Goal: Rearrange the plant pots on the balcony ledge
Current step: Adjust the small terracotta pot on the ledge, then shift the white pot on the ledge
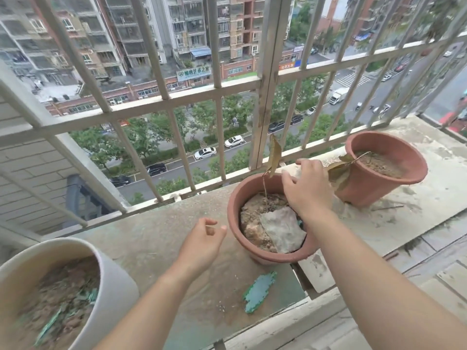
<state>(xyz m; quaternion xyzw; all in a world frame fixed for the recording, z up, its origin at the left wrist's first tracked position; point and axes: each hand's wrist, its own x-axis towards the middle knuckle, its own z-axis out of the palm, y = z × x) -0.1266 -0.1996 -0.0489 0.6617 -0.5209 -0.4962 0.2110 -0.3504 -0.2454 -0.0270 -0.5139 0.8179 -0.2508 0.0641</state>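
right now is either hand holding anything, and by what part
Nothing is clearly held. The right hand is spread over the far rim of the middle pot; whether it grips can't be told. The left hand is open beside that pot, apart from it.

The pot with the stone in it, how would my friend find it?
Look along the ledge by the railing. It is the middle pot, brown, between both hands. Only it holds a pale flat stone; the white pot and far brown pot don't.

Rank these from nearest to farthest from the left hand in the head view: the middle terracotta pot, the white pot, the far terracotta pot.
From the left hand:
1. Middle terracotta pot, just to its right, almost at the fingertips.
2. White pot, lower left, at the near end of the ledge.
3. Far terracotta pot, far right, beyond the middle one.
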